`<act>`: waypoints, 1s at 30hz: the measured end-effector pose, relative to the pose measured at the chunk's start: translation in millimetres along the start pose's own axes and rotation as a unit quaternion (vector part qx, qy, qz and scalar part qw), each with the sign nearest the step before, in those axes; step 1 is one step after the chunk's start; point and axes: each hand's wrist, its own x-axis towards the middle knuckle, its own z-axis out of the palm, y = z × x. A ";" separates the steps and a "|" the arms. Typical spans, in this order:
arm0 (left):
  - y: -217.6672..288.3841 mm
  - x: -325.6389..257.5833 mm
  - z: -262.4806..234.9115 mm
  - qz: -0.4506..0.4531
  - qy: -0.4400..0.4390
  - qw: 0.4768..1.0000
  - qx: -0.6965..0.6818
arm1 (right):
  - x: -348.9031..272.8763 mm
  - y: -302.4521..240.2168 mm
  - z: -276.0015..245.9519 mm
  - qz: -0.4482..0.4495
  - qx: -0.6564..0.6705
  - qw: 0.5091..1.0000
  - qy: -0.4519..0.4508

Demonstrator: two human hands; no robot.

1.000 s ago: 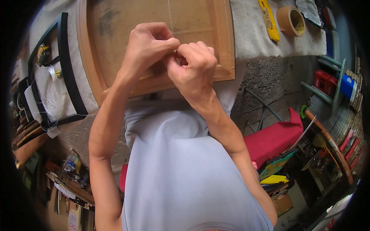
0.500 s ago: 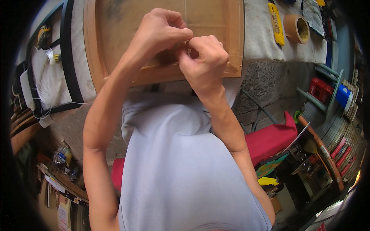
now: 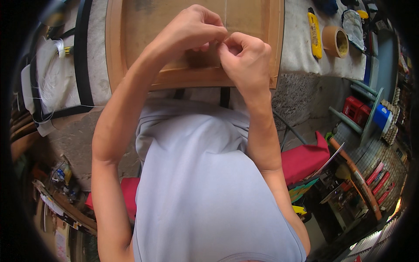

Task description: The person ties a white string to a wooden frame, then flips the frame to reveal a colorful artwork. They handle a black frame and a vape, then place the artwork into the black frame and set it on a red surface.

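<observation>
Far left there's a black frame (image 3: 82,56), flat bars w/ squared edges, lying on the whitish cloth (image 3: 301,67). Inside it a loose bundle of clear line (image 3: 54,72), shiny n springy, prob plastic. One strand trails off it toward the person's left arm.

Next over, mid table, is the wooden frame (image 3: 115,43) the person's working over: warm brown, smooth raised border round a flat, stained panel. It's right under both hands, near edge toward the person. IMO the work's partway: panel's sitting in its border, but the fiddly bit at the fingertips doesn't look done. NGL can't tell how much is left.

Left hand (image 3: 198,28) has thumb n index pinched together. Right hand (image 3: 246,54) is just beside it, thumb n index curled to a pinch too, tips nearly meeting the left's. If there's smth between them it's too small to see, so idk what they're clamped on. A thin pale line (image 3: 225,11) runs up the panel behind them, thread or seam, can't say.

Further right on the cloth: a slim yellow cutter (image 3: 314,37), then a fat roll of brown tape (image 3: 334,41), hollow core showing.
</observation>
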 end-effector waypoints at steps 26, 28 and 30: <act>15.4 7.0 -14.5 0.060 0.076 0.995 0.018 | 1.8 8.1 -2.7 -0.021 0.139 0.990 0.019; 18.5 5.2 -13.3 0.047 0.045 0.998 -0.008 | 5.2 9.2 -2.7 -0.041 0.120 0.992 0.017; 20.4 3.8 -15.4 0.051 0.026 0.995 -0.088 | 9.9 13.2 -2.7 -0.047 0.094 0.994 0.012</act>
